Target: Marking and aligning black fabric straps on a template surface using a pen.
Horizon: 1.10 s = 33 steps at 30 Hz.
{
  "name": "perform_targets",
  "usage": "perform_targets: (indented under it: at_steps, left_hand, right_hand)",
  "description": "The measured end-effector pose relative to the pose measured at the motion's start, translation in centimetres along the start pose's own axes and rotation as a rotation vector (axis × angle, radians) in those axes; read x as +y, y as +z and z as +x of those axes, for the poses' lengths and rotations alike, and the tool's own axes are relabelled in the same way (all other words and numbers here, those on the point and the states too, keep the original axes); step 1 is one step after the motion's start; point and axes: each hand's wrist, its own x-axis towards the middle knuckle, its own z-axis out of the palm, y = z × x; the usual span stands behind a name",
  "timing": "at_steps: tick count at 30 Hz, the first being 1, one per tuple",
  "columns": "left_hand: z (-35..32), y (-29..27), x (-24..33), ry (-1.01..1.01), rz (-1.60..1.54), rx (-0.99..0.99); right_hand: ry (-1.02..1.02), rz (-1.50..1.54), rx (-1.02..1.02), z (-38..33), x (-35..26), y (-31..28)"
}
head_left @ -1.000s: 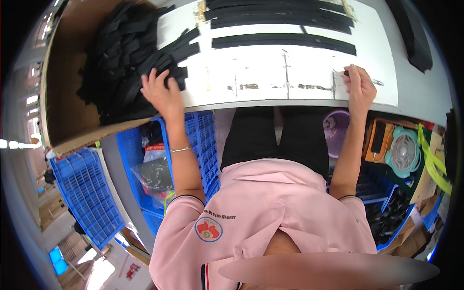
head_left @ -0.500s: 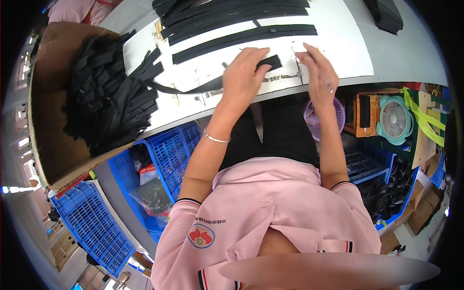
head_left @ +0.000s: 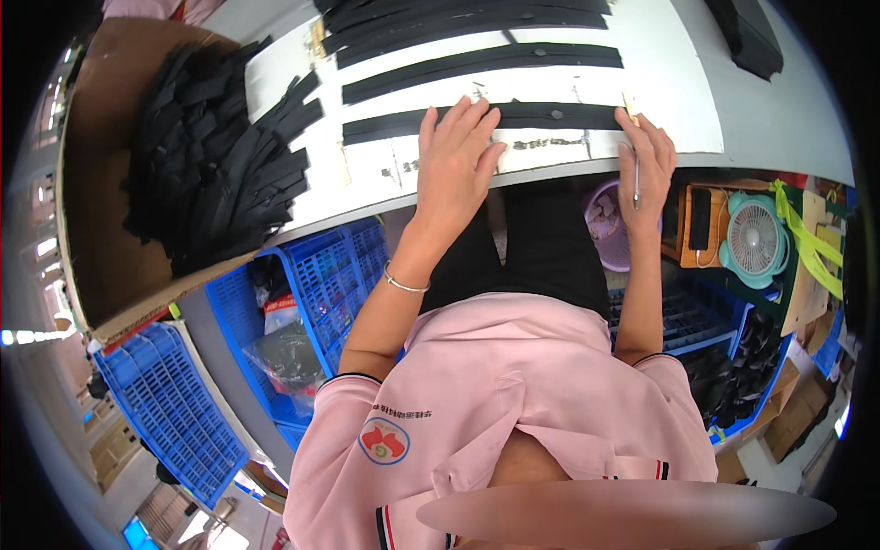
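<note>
A black fabric strip [head_left: 587,116] lies straight along the near part of a white board [head_left: 683,115], with a small grey round spot on it. My left hand [head_left: 456,160] rests flat on its left-middle part, fingers spread and holding nothing. At the strip's right end is my right hand [head_left: 648,165], fingertips touching the end. A slim silver pen-like tool [head_left: 636,188] sits in that hand; its tip is hidden by the fingers. Beyond lies another black strip [head_left: 486,69] with a similar spot, and further off several more strips [head_left: 458,27] side by side.
Left, a cardboard box [head_left: 96,183] holds a heap of loose black strips [head_left: 206,174]. A folded black piece [head_left: 747,41] lies far right. Below the table edge are blue crates [head_left: 174,403], a purple basket [head_left: 616,252] and a teal fan [head_left: 755,229].
The strip, earlier trailing from the heap under my left hand, now lies straight on the board. My left hand has flattened onto it; my right hand has moved right to its end.
</note>
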Motion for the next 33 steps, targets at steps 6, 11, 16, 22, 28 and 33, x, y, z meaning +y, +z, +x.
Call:
perform_targets:
  at_steps: [6,11,16,22,28,33]
  left_hand:
    - [-2.8,-2.7,-0.6,-0.130,0.143,0.029]
    - [-5.3,-4.3,-1.2,-0.209,0.144,0.005]
    - [-6.8,-5.1,-1.9,-0.288,0.208,0.051]
    - [-8.3,-5.8,-3.6,-0.329,0.186,0.141]
    - [-8.6,-5.3,-4.1,-0.302,0.166,0.207]
    - [-8.4,-5.3,-4.1,-0.314,0.175,0.229]
  right_hand:
    - [-0.030,0.014,0.040,-0.5,0.5,0.8]
    - [-0.034,0.025,0.039,-0.4,0.6,0.7]
    - [-0.016,0.019,-0.006,-0.1,0.4,0.0]
    - [0.003,0.038,-0.048,1.8,-2.0,-0.8]
    - [0.246,0.527,-0.208,4.2,-10.6,1.6]
    - [0.333,0.959,-0.355,6.6,-17.8,5.9]
